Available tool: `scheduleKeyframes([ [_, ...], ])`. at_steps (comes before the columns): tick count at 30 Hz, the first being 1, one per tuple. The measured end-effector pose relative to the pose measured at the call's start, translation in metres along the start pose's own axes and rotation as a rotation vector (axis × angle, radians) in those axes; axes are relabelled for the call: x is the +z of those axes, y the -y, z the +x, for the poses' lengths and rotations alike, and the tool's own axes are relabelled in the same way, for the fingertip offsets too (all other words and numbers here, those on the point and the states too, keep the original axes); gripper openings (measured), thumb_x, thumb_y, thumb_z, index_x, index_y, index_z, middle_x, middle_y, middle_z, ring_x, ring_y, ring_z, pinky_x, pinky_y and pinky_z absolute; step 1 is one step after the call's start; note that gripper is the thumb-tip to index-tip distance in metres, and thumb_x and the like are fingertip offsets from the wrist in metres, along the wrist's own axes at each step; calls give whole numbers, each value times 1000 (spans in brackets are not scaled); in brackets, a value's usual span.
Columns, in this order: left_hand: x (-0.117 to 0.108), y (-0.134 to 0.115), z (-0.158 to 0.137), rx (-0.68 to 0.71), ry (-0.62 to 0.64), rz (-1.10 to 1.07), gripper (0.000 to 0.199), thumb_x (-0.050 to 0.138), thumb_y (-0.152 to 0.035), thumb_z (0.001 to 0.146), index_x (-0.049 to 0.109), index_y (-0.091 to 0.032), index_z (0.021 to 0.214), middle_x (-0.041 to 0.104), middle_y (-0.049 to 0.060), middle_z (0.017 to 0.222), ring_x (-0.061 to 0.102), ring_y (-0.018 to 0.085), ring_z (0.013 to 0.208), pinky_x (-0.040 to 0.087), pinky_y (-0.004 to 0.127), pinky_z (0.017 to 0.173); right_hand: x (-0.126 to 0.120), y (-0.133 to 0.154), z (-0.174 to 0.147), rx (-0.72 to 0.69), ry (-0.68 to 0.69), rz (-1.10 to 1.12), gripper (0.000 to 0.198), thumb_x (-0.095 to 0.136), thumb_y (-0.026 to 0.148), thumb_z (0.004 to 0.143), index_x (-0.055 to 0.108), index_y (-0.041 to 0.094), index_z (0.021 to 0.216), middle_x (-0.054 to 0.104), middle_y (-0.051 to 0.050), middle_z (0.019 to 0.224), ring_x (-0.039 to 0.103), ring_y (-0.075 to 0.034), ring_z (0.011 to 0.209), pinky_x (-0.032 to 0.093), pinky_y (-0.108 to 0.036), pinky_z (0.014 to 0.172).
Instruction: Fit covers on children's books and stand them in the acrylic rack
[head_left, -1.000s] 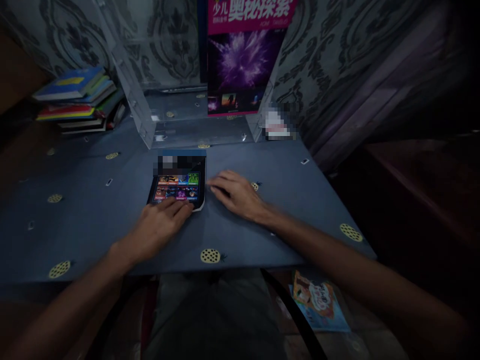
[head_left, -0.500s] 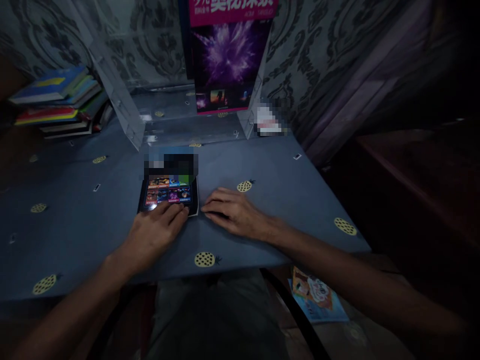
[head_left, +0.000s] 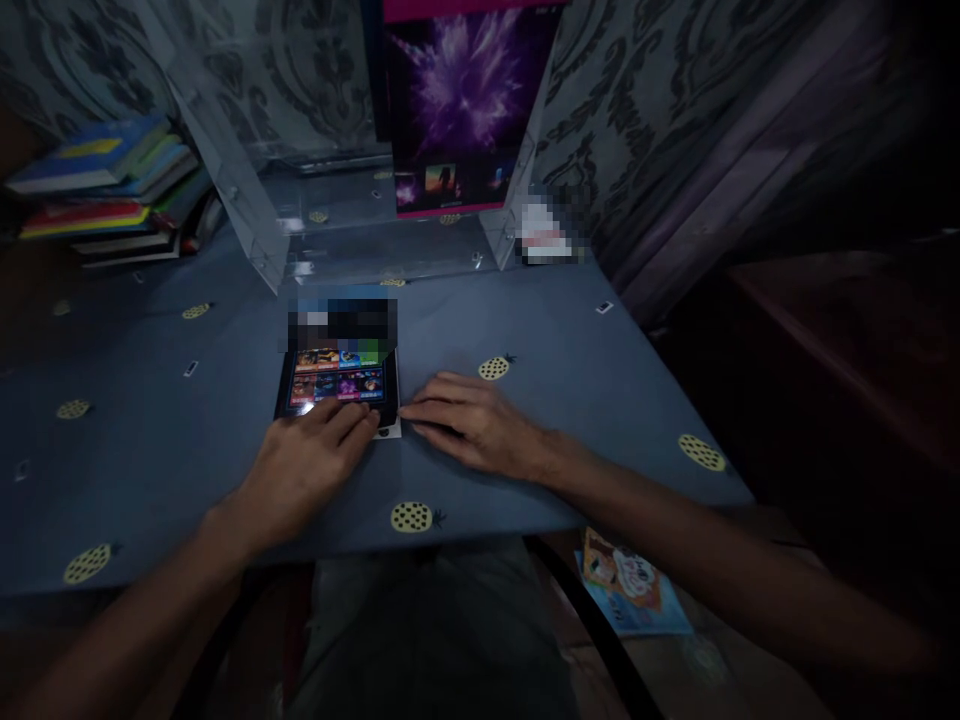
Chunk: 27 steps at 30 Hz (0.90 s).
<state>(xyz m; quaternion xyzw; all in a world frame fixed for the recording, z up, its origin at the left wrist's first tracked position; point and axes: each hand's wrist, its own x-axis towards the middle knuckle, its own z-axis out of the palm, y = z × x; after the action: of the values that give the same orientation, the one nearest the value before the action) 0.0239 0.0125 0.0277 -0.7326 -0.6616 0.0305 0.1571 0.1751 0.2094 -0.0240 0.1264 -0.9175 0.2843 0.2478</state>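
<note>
A small book (head_left: 337, 388) with a dark cover and rows of little coloured pictures lies on the table; its upper part is blurred out. My left hand (head_left: 319, 440) rests flat across its lower edge, fingers stretched out together. At the book's lower right corner, the fingertips of my right hand (head_left: 469, 420) touch the cover's edge, fingers bent and drawn towards each other. A strip of white page (head_left: 391, 432) shows under that corner, where the cover looks slightly raised.
Pineapple-patterned cloth covers the table (head_left: 570, 430). A clear acrylic stand (head_left: 266, 235) at the back holds a purple and pink book (head_left: 465, 100). Stacked books (head_left: 112, 190) are at the back left. A blurred white item (head_left: 547, 230) sits by the stand. Below the table edge is a colourful booklet (head_left: 634, 590).
The fingertips of my right hand have come onto the book's right edge, and white page now shows at the lower corner. My left hand stays on the book. The view has tilted slightly down.
</note>
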Motion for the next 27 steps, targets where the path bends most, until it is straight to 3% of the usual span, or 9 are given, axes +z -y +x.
scheduleKeyframes([
  [6,0,1,-1,-10,63,3,37,51,-2,90,68,-17,119,76,7,108,69,21,89,50,27,51,2,-1,0,-10,7,-44,25,49,21,104,71,14,115,69,-9,95,64,-19,89,57,-36,80],
  [12,4,1,-2,7,17,-30,35,54,-1,88,68,-14,118,75,9,103,68,23,89,52,28,55,3,-1,0,-72,-25,-68,24,51,21,103,71,12,112,69,-9,91,62,-19,84,56,-34,77],
  [18,2,-2,0,53,-34,73,32,50,1,89,70,-12,111,75,8,99,67,22,85,50,30,52,2,-1,0,-75,30,-78,26,50,22,104,71,12,115,68,-9,92,61,-19,85,55,-35,78],
  [27,2,-3,-1,56,8,67,33,52,1,89,70,-12,113,73,10,105,66,23,90,50,30,55,3,-3,-1,-73,56,-75,27,48,23,105,71,13,115,68,-9,92,61,-19,87,56,-37,82],
])
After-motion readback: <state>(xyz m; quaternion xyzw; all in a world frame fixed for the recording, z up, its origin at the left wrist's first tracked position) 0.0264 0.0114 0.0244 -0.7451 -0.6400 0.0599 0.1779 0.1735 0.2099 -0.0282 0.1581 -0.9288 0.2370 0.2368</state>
